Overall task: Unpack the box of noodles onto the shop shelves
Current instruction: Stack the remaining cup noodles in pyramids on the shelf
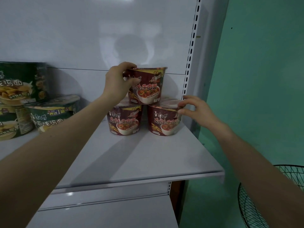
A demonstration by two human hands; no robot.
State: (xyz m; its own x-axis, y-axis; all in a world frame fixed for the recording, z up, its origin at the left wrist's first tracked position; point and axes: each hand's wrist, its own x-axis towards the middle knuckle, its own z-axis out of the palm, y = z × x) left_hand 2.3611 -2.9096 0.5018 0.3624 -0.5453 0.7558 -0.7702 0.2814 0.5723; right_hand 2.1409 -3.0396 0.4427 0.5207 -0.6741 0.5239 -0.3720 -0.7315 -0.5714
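Three red noodle bowls are sitting in a pyramid mid-frame, at the back right of the shelf (131,155). The top bowl (148,86) is resting across the lids of the left bowl (125,120) and right bowl (164,120). Red labels are reading 麻辣牛肉面, with the 康师傅 logo above on the lower two; the small print is too blurred to read.

Green bowls (52,112) are stacking at the left edge of the frame, showing 炖鸡面 and a lid band with 再送1.

The left hand (118,83) is reaching in from lower left with the arm stretched out. It is grasping the top bowl at its left rim, fingers curling over the lid and thumb pressing on the front wall. The right hand (195,111) is coming in from lower right, thumb and forefinger pinching the right bowl's rim on its right side, the other fingers curling loosely above.

The right bowl is standing near the slotted post (190,51) at the shelf's right end. The front half of the shelf is lying bare out to its lip. Another shelf (107,211) is showing below. A teal wall (263,63) and a wire fan guard (256,208) are filling the right of the frame.
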